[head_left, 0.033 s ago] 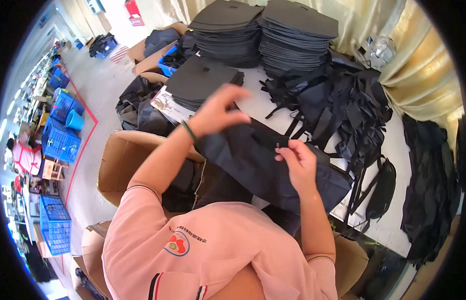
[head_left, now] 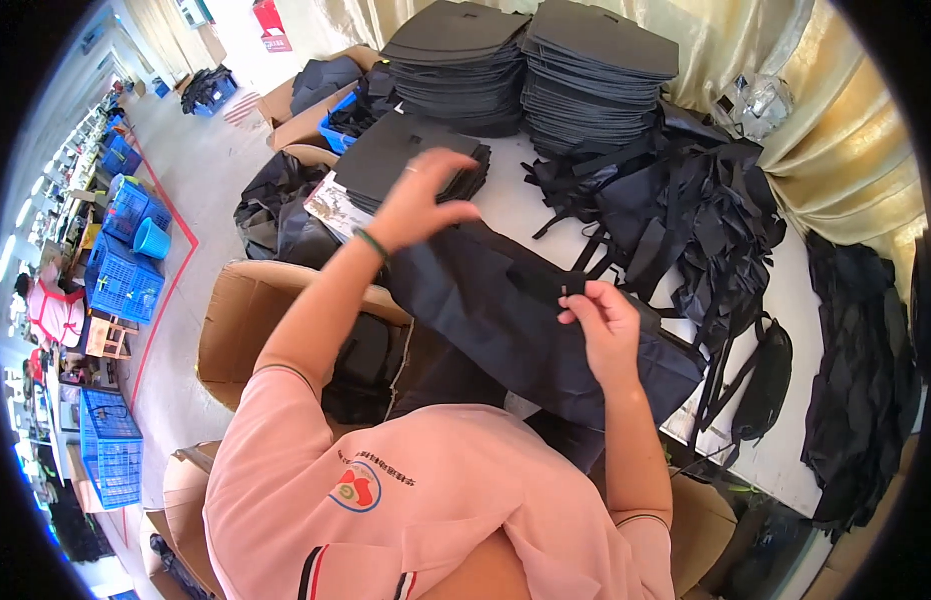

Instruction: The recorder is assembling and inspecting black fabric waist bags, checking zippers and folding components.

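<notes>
A dark navy fabric bag (head_left: 506, 330) lies spread on the white table (head_left: 801, 330) in front of me. My left hand (head_left: 421, 205) is raised at the bag's far left corner, fingers curled on its edge, with a green band on the wrist. My right hand (head_left: 601, 325) pinches a short black strap (head_left: 574, 285) at the bag's upper edge. Just behind my left hand sits a low stack of black flat panels (head_left: 396, 150).
Two tall stacks of dark grey panels (head_left: 456, 60) (head_left: 601, 65) stand at the back. A heap of black bags with straps (head_left: 686, 210) fills the right. An open cardboard box (head_left: 236, 330) with black items is at my left. Blue crates (head_left: 126, 270) stand on the floor.
</notes>
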### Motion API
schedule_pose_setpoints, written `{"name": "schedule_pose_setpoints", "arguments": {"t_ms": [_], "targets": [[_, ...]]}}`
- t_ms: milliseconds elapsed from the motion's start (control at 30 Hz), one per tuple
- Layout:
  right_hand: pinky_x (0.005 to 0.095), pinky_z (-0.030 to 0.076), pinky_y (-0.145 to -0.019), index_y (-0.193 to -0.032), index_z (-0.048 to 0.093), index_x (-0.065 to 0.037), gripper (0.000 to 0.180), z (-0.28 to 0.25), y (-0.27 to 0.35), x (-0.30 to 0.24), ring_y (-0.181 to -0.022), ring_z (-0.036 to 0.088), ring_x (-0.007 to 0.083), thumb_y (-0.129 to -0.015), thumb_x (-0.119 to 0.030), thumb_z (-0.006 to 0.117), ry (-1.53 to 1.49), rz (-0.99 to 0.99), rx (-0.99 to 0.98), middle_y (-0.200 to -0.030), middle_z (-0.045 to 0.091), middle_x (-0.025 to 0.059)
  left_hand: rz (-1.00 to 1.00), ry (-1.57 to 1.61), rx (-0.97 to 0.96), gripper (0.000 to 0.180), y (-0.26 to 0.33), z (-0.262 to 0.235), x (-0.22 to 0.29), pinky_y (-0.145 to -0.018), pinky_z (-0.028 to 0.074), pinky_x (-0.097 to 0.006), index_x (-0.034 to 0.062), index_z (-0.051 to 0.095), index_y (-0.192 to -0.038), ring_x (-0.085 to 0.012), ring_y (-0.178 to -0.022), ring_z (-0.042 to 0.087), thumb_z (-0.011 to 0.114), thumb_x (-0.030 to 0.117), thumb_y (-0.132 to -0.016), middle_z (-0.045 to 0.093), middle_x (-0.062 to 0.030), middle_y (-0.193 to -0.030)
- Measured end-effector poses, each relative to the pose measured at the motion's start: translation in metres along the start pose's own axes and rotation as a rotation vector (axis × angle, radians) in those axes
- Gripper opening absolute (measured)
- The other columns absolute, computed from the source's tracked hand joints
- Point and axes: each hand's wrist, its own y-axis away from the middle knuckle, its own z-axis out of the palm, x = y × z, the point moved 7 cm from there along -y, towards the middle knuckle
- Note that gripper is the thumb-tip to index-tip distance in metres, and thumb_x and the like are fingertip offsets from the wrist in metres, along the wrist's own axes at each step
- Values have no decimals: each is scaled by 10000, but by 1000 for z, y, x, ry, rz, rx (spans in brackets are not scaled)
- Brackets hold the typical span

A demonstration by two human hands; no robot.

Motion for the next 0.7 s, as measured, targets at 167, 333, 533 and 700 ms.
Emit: {"name": "schedule_pose_setpoints", "arguments": {"t_ms": [167, 333, 533, 700], "targets": [[228, 521, -617, -1032, 623, 28, 126, 2, -9, -1, -705, 632, 114, -914, -13, 634, -39, 0, -55, -845, 662, 64, -282, -303, -189, 715, 46, -3, -136, -978, 437, -435, 108, 556, -1276, -330, -1204, 541, 826, 386, -676, 583, -136, -1294], [207, 500, -541, -1035, 643, 9, 126, 4, -12, 2, -679, 618, 103, -931, -62, 630, -23, 19, -25, -846, 656, 43, -385, -164, -273, 489, 39, -12, -154, -900, 491, -399, 106, 643, -1177, -343, -1041, 628, 789, 256, -735, 682, -142, -1099], [194, 459, -510, -1001, 635, -7, 105, 6, -23, 6, -629, 570, 57, -916, -66, 655, 42, 7, 66, -778, 627, 4, -305, -87, 210, 276, 20, -52, -69, -671, 500, -385, 11, 627, -1134, -304, -711, 665, 606, 149, -895, 640, -233, -807], [207, 390, -494, -897, 627, -1, 74, 3, -42, -32, -570, 503, 44, -878, -46, 682, 388, -338, 211, -759, 611, 18, -341, 500, 185, 162, 26, -55, 53, -578, 413, -244, -20, 631, -1003, -47, -649, 460, 575, 123, -950, 582, 7, -710]]}}
